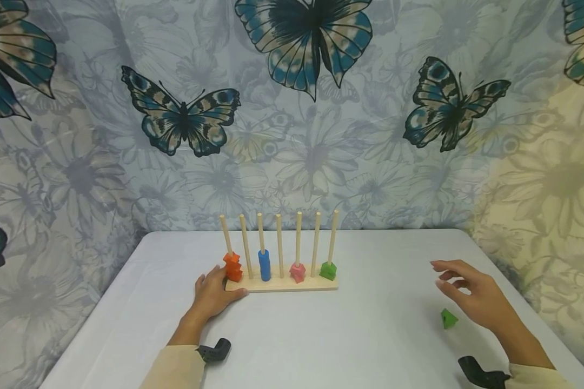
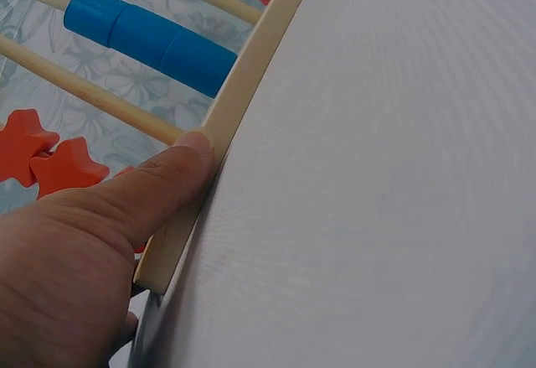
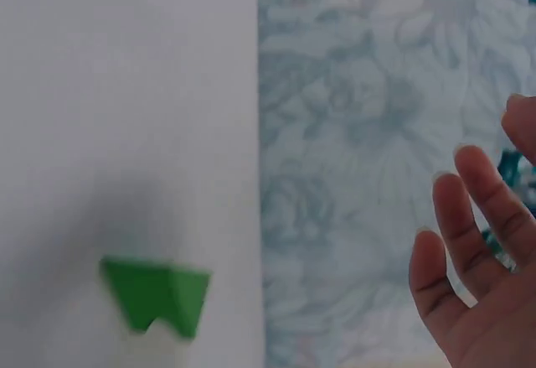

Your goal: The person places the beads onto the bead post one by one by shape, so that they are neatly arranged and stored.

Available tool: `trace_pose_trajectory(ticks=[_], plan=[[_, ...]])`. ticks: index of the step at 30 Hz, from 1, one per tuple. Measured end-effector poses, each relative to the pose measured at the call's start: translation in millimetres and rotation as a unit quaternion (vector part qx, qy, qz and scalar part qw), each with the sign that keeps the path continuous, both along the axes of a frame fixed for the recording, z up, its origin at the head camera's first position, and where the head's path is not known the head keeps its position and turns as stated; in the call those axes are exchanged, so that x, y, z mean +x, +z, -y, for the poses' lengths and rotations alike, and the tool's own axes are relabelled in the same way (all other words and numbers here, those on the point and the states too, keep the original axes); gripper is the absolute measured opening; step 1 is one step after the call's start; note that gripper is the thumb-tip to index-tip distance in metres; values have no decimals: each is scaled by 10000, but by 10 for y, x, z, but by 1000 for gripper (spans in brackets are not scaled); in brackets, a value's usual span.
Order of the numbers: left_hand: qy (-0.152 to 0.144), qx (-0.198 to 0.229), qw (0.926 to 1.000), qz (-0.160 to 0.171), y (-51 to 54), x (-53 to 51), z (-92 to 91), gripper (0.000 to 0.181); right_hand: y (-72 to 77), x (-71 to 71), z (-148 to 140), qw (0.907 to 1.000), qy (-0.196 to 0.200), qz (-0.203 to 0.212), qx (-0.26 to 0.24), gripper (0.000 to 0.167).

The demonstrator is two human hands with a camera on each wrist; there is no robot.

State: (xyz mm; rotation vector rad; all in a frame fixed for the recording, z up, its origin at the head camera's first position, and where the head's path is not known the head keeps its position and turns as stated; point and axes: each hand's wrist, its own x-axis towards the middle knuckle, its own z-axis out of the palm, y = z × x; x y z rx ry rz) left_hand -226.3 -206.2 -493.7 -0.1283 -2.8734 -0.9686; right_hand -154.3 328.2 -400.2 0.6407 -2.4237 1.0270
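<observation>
My left hand (image 1: 213,296) holds the left end of a wooden peg stand (image 1: 292,286), its thumb on the front edge (image 2: 197,146); its other fingers are largely hidden. Orange star beads (image 1: 232,267) sit on the leftmost peg, blue cylinder beads (image 1: 265,266) on the third. A pink star-like bead (image 1: 298,273) and a green bead (image 1: 328,270) are on pegs further right. My right hand (image 1: 482,297) hovers at the right with loosely bent fingers and nothing in them. A loose green triangular bead (image 1: 449,319) is below it, blurred in the right wrist view; whether it touches the table I cannot tell.
A white table (image 1: 370,335) spreads under both hands. Behind it hangs a floral cloth (image 1: 316,162) with large butterflies. Some pegs on the stand, such as the fourth peg (image 1: 279,243), carry no beads. Dark wrist devices (image 1: 215,351) show at both sleeves.
</observation>
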Motion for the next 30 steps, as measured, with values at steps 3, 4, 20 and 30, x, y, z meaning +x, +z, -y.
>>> trace_pose_trajectory(ticks=[3, 4, 20, 30], plan=[[12, 9, 10000, 38, -2, -3, -12, 81, -120, 39, -167, 9996, -185, 195, -16, 40], [15, 13, 10000, 49, -8, -4, -13, 81, -164, 52, -218, 9995, -198, 260, -21, 40], [20, 29, 10000, 39, -10, 35, -12, 79, -668, 70, -514, 9877, 768, 1322, 337, 57], [18, 23, 10000, 48, 10, 12, -7, 81, -674, 53, -447, 9890, 617, 1271, 430, 32]])
